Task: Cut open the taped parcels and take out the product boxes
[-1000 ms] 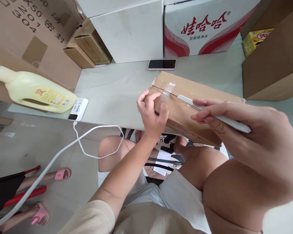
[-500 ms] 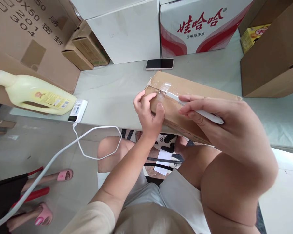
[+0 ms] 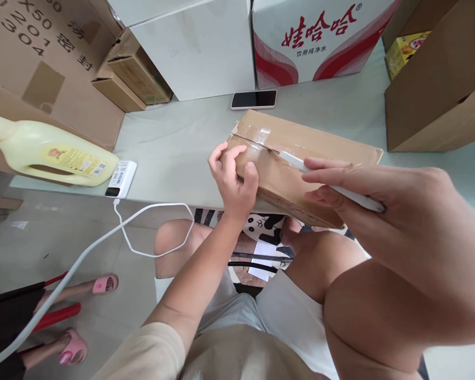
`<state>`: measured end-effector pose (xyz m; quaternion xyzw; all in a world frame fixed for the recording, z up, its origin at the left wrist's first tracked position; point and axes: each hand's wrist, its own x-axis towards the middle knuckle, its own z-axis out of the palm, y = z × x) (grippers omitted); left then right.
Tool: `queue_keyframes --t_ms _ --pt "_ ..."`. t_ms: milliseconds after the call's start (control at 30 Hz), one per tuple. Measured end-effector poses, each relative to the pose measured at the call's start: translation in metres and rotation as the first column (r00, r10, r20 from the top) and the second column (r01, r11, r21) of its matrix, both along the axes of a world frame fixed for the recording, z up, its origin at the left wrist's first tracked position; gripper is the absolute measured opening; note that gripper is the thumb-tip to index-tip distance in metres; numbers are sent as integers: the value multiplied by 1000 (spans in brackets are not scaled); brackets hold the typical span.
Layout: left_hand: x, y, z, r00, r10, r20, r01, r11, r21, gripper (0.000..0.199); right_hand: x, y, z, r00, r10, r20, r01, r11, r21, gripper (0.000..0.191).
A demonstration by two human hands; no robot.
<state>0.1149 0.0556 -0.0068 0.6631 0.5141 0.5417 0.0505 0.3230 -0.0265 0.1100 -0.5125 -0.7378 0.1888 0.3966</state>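
A brown cardboard box [image 3: 301, 138] lies aslant near the front edge of the table, with clear tape across its seam at the left end. My left hand [image 3: 234, 179] grips that left end, fingers curled over the top and thumb on the near part. Between the thumb and fingers of my right hand [image 3: 364, 195] is a slim white box cutter [image 3: 358, 198]. Its front end meets the seam on top of the box, right of the tape; the blade cannot be made out. Part of the box is hidden behind my right hand.
Behind the box lies a phone [image 3: 254, 100]. Leftward are a yellow bottle [image 3: 59, 153] and a white device [image 3: 121, 178] with a cable [image 3: 83, 253]. A red-and-white carton [image 3: 324, 47] and a brown box [image 3: 431, 100] stand behind. Another person's feet in pink slippers [image 3: 74, 345] show lower left.
The box cutter has slid right along the seam, away from the tape, and my right hand has moved right with it. My left hand keeps its grip on the box end.
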Motion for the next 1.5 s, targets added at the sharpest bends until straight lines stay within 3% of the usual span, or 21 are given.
queue_keyframes --t_ms 100,200,433,600,733,867,933,1100,1333,1500 --pt "0 0 -1 1000 -5 4 5 1000 10 47 4 -5 3 1000 -8 -21 7 1000 -15 17" --pt "-3 -1 0 1000 -2 1 2 1000 -12 43 4 -7 3 986 -102 -130 109 993 46 14" --pt "-24 4 22 985 -105 135 133 966 -223 62 -11 15 -12 936 -189 -295 227 969 98 19" --pt "-28 12 34 971 -101 217 152 961 -232 52 -17 27 -22 917 -187 -351 248 959 137 21" --pt "-27 14 36 957 -76 280 152 954 -258 43 -19 23 -19 917 -200 -346 268 950 162 16" --pt "-24 11 33 960 -35 277 116 953 -280 36 -23 19 -12 922 -87 -377 173 964 202 14" --pt "-22 10 30 962 -22 274 97 959 -265 34 -24 19 -11 930 -55 -364 128 975 181 10" --pt "-20 12 24 968 -35 250 92 971 -220 37 -26 20 -12 954 -158 -255 170 985 25 9" --pt "-20 12 23 976 -24 216 75 971 -228 36 -27 21 -14 960 -138 -244 156 986 55 11" --pt "-21 13 24 976 -24 214 73 972 -223 31 -23 17 -10 990 -123 -73 128 990 68 14"
